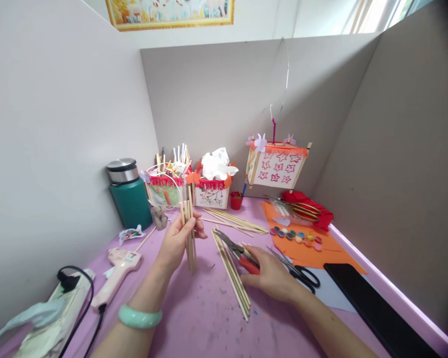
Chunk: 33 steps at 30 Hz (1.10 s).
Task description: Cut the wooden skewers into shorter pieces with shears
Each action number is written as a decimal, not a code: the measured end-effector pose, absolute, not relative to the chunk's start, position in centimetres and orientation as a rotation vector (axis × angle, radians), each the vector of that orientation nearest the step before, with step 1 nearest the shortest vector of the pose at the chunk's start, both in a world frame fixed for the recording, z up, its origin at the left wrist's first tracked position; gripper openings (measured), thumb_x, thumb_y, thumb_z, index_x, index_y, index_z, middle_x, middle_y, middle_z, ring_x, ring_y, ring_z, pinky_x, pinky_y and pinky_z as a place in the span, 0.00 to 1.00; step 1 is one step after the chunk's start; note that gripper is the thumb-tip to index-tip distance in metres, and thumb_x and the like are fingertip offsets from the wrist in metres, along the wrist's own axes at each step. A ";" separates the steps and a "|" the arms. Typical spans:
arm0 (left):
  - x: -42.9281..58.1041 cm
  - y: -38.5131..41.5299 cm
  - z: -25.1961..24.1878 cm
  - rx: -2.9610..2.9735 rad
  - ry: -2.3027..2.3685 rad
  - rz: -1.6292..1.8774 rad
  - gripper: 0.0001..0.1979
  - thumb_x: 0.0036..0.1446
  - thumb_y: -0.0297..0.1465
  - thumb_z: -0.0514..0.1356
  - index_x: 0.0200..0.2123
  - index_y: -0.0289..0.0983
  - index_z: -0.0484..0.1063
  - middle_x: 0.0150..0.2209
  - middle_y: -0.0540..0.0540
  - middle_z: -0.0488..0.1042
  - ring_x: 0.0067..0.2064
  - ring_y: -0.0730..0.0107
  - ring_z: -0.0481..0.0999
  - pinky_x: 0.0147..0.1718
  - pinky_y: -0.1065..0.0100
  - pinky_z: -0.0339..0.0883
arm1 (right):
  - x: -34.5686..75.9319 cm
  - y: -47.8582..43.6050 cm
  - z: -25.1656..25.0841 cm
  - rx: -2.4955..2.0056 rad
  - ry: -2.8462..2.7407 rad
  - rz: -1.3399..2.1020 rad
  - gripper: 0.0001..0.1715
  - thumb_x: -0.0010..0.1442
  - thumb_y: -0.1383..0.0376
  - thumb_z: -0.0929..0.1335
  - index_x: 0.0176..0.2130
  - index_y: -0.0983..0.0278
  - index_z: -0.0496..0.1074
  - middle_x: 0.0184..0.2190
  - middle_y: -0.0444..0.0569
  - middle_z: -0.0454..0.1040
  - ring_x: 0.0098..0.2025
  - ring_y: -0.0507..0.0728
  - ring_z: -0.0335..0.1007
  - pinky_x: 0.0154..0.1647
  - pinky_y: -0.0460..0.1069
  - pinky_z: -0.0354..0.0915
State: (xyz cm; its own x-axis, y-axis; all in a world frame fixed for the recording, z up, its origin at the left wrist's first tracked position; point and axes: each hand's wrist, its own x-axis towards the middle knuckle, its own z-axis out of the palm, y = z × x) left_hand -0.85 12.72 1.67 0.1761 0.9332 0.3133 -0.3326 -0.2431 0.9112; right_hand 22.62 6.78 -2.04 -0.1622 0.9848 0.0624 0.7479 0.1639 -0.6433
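In my left hand (181,238), which is closed, is a small bunch of thin wooden sticks (189,251). They stand about upright, their lower ends close to the purple tabletop. My right hand (271,276) is closed around the red handles of a pair of cutting pliers (229,242), whose dark jaws point up and left. Beneath the pliers lies a row of similar wooden sticks (233,283), slanting across the table. Another pile of sticks (233,219) rests farther back. Black-handled scissors (298,272) lie just right of my right hand.
At left are a pink glue gun (121,271), a power strip (56,318) with cables and a green bottle (130,199). Decorated boxes (211,196) and a hanging paper lantern (276,166) stand behind. Paint pots (296,236) on orange paper (332,256) and a black slab (373,308) occupy the right.
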 end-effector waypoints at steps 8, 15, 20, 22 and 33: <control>-0.5 12.5 2.0 1.265 0.614 1.348 0.17 0.56 0.35 0.58 0.48 0.36 0.65 0.28 0.52 0.71 0.22 0.78 0.68 0.28 0.67 0.71 | 22.6 6.6 -1.4 -1.632 -1.960 0.670 0.35 0.44 0.58 0.70 0.52 0.60 0.66 0.44 0.48 0.72 0.42 0.59 0.67 0.42 0.49 0.58; -0.3 12.6 2.1 1.299 0.664 1.444 0.13 0.55 0.35 0.58 0.36 0.39 0.55 0.31 0.52 0.74 0.16 0.80 0.66 0.18 0.69 0.69 | 22.7 6.7 -1.8 -1.626 -1.975 0.679 0.39 0.43 0.57 0.71 0.55 0.60 0.64 0.48 0.50 0.70 0.46 0.61 0.66 0.45 0.50 0.58; -0.6 13.0 1.8 1.288 0.726 1.452 0.15 0.53 0.35 0.59 0.34 0.41 0.52 0.33 0.53 0.73 0.15 0.82 0.64 0.12 0.72 0.64 | 22.6 6.8 -2.0 -1.617 -1.982 0.667 0.40 0.43 0.57 0.71 0.56 0.61 0.64 0.49 0.51 0.70 0.47 0.62 0.66 0.46 0.51 0.58; -1.0 13.4 1.7 1.272 0.773 1.472 0.15 0.51 0.35 0.60 0.34 0.41 0.53 0.34 0.55 0.71 0.15 0.83 0.63 0.12 0.75 0.62 | 22.6 6.7 -2.0 -1.619 -1.982 0.660 0.40 0.43 0.57 0.71 0.56 0.61 0.64 0.49 0.51 0.70 0.47 0.61 0.66 0.47 0.51 0.58; -4.1 17.0 -1.5 1.315 1.438 1.390 0.11 0.45 0.38 0.57 0.28 0.37 0.66 0.20 0.53 0.63 0.19 0.73 0.63 0.19 0.71 0.55 | 22.6 6.7 -2.2 -1.627 -1.989 0.643 0.41 0.43 0.57 0.71 0.56 0.62 0.63 0.51 0.52 0.69 0.50 0.62 0.65 0.48 0.51 0.58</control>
State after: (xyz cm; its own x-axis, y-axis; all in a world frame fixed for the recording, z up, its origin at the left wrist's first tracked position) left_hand -4.06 17.03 -1.45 -0.2102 0.9670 0.1441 0.1768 -0.1073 0.9784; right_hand 22.64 6.70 -2.24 -0.1716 0.9823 0.0748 0.7528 0.1798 -0.6332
